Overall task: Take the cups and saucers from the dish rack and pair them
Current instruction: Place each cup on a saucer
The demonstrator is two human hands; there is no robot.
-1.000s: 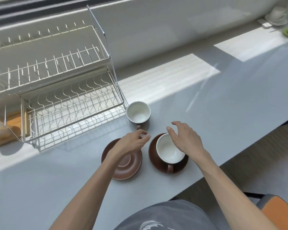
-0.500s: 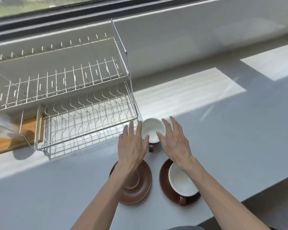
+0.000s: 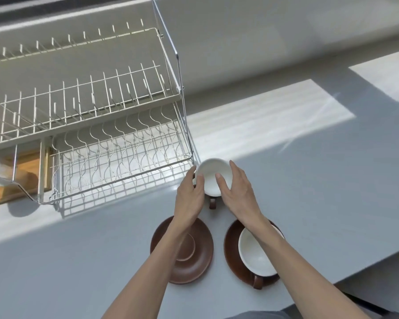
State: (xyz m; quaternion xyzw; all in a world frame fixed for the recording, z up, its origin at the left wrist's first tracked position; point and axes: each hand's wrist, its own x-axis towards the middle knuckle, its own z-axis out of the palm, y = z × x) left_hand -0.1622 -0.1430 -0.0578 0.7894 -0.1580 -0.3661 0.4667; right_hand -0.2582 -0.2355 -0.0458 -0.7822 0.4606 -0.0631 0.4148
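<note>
Nearest us, two brown saucers sit side by side on the grey counter. The left saucer is bare, its centre ring partly hidden under our left forearm. The right saucer carries a paired cup, white inside, brown handle pointing toward us; our right forearm crosses its rim.

Just beyond the saucers stands the second cup (white inside, its brown handle also toward us), on the counter by the near right corner of the rack. Our left hand cups its left side, thumb resting on the rim, fingers curved round the wall. Our right hand meets it from the right, thumb over the rim and fingers wrapped behind. Both hands are pressed against the cup between them; we cannot tell if it has left the counter.

Farther back, the wire rack's two tiers hold no dishes. A wooden board lies beneath its left end. Sunlit patches fall across the counter beyond.
</note>
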